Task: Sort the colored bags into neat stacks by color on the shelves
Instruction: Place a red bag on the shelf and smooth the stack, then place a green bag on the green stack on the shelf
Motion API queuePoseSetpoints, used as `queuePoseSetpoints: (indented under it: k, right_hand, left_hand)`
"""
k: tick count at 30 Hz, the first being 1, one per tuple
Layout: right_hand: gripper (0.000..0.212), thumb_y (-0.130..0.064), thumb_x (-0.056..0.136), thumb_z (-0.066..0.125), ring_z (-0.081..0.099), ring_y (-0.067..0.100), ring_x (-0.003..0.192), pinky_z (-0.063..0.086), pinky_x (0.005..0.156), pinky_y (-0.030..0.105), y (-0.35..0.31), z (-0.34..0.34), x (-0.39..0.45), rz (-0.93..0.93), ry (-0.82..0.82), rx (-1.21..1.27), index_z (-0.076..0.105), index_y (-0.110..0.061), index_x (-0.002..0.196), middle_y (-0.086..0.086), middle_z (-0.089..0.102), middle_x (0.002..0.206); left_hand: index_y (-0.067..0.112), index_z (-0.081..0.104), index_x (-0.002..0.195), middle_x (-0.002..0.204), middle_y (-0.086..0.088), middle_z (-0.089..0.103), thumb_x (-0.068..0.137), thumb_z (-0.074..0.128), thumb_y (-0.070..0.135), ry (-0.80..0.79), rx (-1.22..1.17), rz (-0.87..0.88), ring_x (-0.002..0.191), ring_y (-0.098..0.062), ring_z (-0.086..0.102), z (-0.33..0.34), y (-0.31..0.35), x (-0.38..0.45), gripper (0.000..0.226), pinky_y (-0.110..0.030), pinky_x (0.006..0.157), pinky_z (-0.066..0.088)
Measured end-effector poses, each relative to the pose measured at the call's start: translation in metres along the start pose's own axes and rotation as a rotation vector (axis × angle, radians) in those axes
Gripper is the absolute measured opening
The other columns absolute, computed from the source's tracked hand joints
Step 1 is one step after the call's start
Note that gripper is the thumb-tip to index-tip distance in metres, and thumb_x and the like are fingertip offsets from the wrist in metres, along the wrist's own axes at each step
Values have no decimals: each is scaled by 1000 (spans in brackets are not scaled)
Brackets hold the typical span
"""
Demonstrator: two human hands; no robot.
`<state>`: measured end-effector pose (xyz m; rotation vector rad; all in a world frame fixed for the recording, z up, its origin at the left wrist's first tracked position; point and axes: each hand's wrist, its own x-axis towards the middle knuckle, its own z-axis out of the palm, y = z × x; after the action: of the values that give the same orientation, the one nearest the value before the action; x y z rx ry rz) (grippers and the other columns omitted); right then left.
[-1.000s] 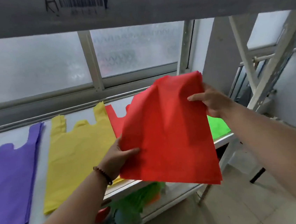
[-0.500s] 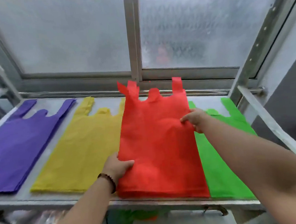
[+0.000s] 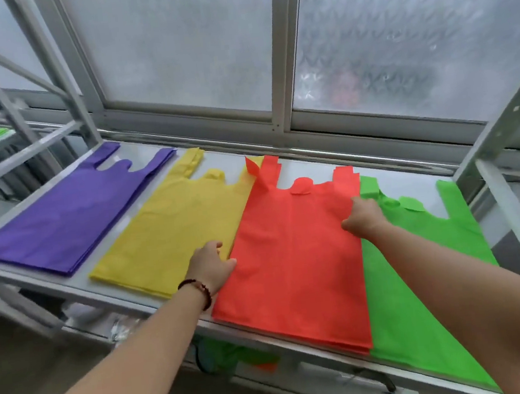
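While lying flat on the shelf [image 3: 128, 302] between the yellow stack [image 3: 172, 231] and the green stack [image 3: 421, 276], long axis running from near edge to window, handles away, the red stack [image 3: 297, 257] sits pinned at both side edges. Left hand [image 3: 211, 266] pressed flat on the left edge, fingers loose, not gripping; right hand [image 3: 363, 218] curled on the right edge farther up, pinch uncertain. Probably squaring up next, both hands equally close.

I am extending both bare forearms forward; my left hand [image 3: 211, 266] is lying flat, palm down, and my right hand [image 3: 363, 218] is pressing down with curled fingers.
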<state>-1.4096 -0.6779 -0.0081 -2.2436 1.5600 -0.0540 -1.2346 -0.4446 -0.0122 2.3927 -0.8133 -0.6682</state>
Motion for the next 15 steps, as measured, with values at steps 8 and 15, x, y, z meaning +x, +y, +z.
queuePoseSetpoints:
  k: [8,15]
  right_hand:
    - [57,-17,84,59,48,30,127,41,104,36,-141,-14,-52,-591,-53,-179,44,-12,138,13,54,137]
    - [57,-20,88,56,43,24,133,39,108,36,-318,31,-144,-959,-56,-217,38,-15,143,6,46,145]
  left_hand:
    - [9,45,136,140,-13,48,89,56,21,228,216,106,129,-26,45,-118,-53,-10,50,-34,107,37]
    - [11,41,140,144,-13,44,89,56,23,368,313,5,132,-27,43,-230,-154,-61,55,-38,110,35]
